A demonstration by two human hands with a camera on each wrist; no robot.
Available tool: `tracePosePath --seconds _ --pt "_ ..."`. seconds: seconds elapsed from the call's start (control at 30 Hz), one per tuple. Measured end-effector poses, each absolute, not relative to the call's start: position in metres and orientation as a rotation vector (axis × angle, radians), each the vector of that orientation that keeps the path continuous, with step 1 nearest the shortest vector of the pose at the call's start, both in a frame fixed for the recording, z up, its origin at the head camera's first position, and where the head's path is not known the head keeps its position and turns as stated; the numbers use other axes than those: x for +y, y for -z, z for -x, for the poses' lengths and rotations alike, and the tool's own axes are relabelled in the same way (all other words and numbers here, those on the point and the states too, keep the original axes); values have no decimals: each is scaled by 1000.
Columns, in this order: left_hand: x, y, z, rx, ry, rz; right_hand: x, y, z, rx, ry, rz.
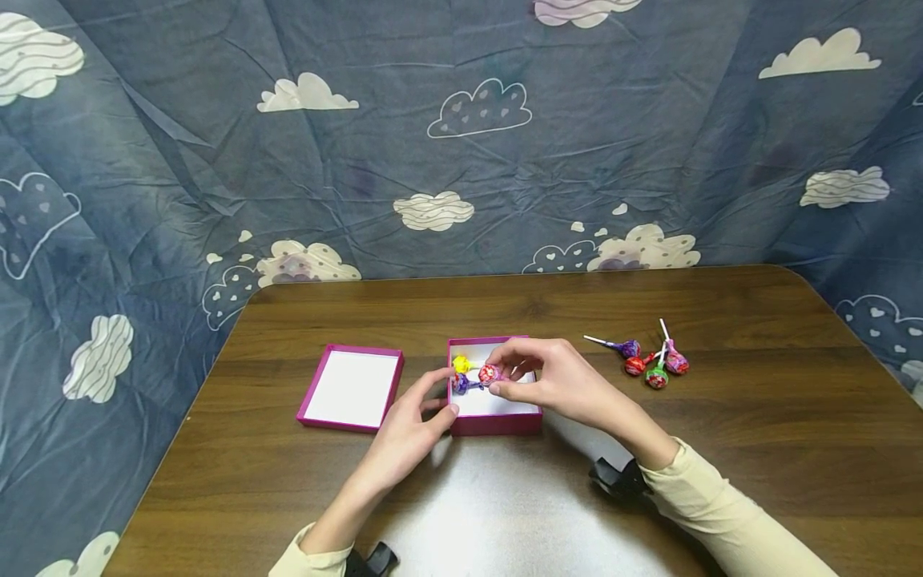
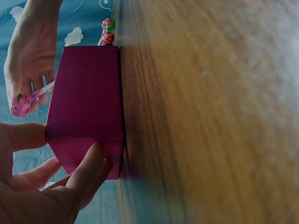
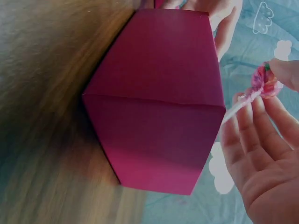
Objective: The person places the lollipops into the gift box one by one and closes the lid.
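My right hand (image 1: 544, 373) pinches a lollipop (image 1: 489, 374) in a pink and red wrapper between thumb and finger, above the magenta box (image 1: 496, 425). In the right wrist view the candy end of this lollipop (image 3: 265, 84) sits by the thumb, its white stick pointing toward the box (image 3: 159, 135). My left hand (image 1: 413, 421) holds the box at its left end, thumb at the near corner and fingers along the left wall (image 2: 93, 161). Inside the box lie a yellow lollipop (image 1: 461, 365) and a purple-blue lollipop (image 1: 460, 385); the right hand hides part of the interior.
A magenta lid (image 1: 349, 388) with a white inside lies left of the box. To the right, a purple lollipop (image 1: 630, 349), a red one (image 1: 634, 366), a green one (image 1: 657, 377) and a pink one (image 1: 678, 362) lie grouped on the wooden table (image 1: 757, 449). A cloud-patterned cloth (image 1: 490, 184) hangs behind.
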State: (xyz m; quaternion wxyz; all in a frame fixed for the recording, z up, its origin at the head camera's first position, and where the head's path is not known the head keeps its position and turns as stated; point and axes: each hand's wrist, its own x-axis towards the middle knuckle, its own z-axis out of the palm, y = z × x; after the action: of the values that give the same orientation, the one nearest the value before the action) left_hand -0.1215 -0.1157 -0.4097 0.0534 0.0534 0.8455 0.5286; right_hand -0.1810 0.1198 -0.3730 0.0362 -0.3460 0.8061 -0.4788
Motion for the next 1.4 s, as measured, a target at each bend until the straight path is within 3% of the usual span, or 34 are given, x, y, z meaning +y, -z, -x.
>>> tracePosePath --seconds 1.03,1.4 --pt "-115 410 122 2534 -1636 -192 71 394 203 2672 807 1131" --pt "-117 411 122 2561 -1605 -172 69 399 204 2641 795 1288"
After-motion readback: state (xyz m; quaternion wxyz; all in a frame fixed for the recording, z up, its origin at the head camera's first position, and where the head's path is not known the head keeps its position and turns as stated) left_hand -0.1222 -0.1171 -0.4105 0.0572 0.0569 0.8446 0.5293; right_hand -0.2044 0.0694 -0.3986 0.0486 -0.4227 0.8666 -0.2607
